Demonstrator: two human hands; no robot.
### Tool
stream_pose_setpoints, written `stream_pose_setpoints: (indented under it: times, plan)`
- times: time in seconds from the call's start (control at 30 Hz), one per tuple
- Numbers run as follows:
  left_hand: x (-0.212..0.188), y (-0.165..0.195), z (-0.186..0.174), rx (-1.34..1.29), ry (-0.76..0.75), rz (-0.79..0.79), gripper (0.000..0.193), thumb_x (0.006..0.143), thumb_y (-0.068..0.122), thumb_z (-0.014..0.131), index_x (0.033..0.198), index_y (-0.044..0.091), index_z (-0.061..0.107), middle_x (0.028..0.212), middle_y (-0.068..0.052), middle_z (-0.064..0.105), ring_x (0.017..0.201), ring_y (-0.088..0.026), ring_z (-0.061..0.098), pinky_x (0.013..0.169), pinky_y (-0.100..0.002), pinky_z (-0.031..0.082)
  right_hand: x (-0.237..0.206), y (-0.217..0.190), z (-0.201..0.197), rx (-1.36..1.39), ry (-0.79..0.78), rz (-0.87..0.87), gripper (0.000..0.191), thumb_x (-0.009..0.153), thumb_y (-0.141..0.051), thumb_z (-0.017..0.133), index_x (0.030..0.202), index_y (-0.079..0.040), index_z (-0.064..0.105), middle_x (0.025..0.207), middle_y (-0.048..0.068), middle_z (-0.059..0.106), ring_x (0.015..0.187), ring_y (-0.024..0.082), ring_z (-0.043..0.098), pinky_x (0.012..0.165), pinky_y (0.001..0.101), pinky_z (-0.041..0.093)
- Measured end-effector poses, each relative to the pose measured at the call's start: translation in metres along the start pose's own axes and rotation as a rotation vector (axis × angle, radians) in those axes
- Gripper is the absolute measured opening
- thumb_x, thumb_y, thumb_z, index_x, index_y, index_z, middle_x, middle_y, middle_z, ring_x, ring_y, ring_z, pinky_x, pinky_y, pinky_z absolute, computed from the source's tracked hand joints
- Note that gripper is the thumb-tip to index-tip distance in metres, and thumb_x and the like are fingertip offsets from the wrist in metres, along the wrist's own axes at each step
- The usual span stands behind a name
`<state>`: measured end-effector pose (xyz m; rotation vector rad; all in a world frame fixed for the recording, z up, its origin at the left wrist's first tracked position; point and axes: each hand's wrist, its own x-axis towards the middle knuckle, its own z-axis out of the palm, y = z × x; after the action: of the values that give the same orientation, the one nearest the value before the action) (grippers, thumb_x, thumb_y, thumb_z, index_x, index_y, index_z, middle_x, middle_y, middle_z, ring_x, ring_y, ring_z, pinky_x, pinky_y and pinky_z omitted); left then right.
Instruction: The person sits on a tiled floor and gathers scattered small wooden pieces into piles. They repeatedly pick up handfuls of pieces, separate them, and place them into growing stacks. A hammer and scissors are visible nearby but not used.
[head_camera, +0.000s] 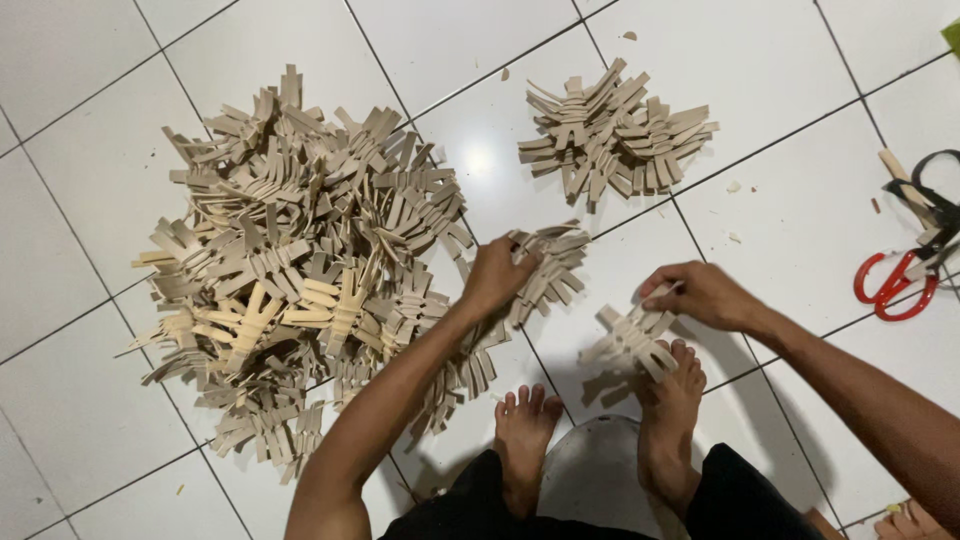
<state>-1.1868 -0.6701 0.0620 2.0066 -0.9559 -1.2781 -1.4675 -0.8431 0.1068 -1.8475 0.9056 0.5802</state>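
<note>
On the white tiled floor (90, 420), a big heap of woven strip pieces (290, 270) fills the left of the frame, and a much smaller stack (615, 135) lies at upper centre. Judging by those sizes, most pieces look unsorted. The left hand (495, 275) closes on a piece at the heap's right edge (548, 262). The right hand (700, 295) pinches another piece (632, 340) just above the toes. Red-handled scissors (895, 285) lie at far right.
</note>
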Motion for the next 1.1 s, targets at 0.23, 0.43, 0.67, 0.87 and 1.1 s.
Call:
stream_pose_setpoints:
  times: [0.23,0.43,0.67,0.87,1.1]
  plan:
    - [0.039,0.055,-0.033,0.251,-0.149,0.031,0.051,0.091,0.034,0.072,0.125,-0.002,0.060,0.091,-0.025,0.078,0.074,-0.032,0.075,0.070,-0.046,0.060,-0.026,-0.041,-0.090,0.130,0.490,-0.001,0.038,0.096,-0.031,0.070,0.125,-0.006,0.069,0.109,0.010,0.075,0.099,0.022,0.070,0.083,0.0404,0.056]
    - [0.040,0.075,-0.070,0.434,0.089,0.543,0.063,0.093,0.028,0.077,0.129,-0.012,0.044,0.114,-0.032,0.063,0.094,-0.043,0.068,0.078,-0.053,0.056,-0.025,-0.043,-0.068,0.073,0.615,-0.031,0.061,0.100,-0.036,0.067,0.139,0.008,0.050,0.136,0.026,0.055,0.120,0.033,0.062,0.085,0.0464,0.058]
    - [-0.035,0.017,-0.099,1.014,-0.544,-0.217,0.042,0.086,0.045,0.076,0.118,0.019,0.066,0.102,-0.013,0.071,0.091,-0.027,0.074,0.078,-0.041,0.064,-0.017,-0.058,-0.047,-0.640,0.849,-0.420,0.069,0.090,-0.026,0.078,0.138,0.016,0.051,0.140,0.040,0.044,0.121,0.051,0.056,0.090,0.0540,0.057]
    - [-0.115,-0.029,-0.063,0.886,-0.258,0.053,0.078,0.088,0.043,0.081,0.139,-0.003,0.044,0.130,-0.023,0.059,0.127,-0.038,0.052,0.106,-0.052,0.046,0.022,-0.095,0.005,-0.534,0.367,-0.821,0.031,0.095,-0.020,0.070,0.111,0.005,0.069,0.111,0.025,0.071,0.101,0.036,0.069,0.084,0.0441,0.062]
    - [-0.155,-0.068,-0.072,0.880,0.057,0.051,0.105,0.063,0.035,0.090,0.144,-0.003,0.033,0.137,-0.022,0.053,0.127,-0.040,0.048,0.102,-0.054,0.039,0.077,-0.135,0.146,-0.559,0.157,-0.620,0.077,0.080,-0.041,0.081,0.131,0.008,0.051,0.113,0.023,0.063,0.103,0.039,0.060,0.082,0.0513,0.050]
